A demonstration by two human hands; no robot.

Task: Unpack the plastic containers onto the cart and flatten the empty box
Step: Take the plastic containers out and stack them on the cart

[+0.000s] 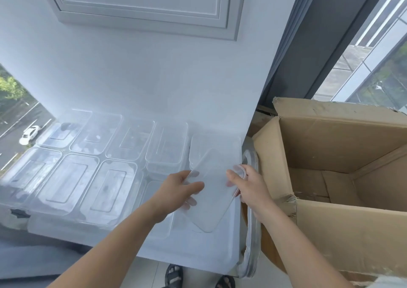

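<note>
We are holding 1 clear plastic piece (214,191) in 2 hands; we cannot tell whether it is a lid or a shallow tub. It is hanging tilted over the near right part of the cart (198,254), close to the side that faces the box (341,151).

The left hand (180,191) is clamping the piece's left long edge, thumb on top and fingers underneath, showing through the plastic. The right hand (246,186) is pinching the right rim near a corner, thumb on top and fingers curled round the edge.

We are judging the piece as very light, thin and springy, and slick to bare skin. It is likely to flex or pop loose under a hard squeeze. We are therefore advising a hold on the rolled rim, the stiffest part, not on the flat panel, and a level set-down.

The other tubs (66,182) are lying in 2 rows on the cart. The box is standing open just beside the cart, and its visible floor is showing no tubs.
</note>
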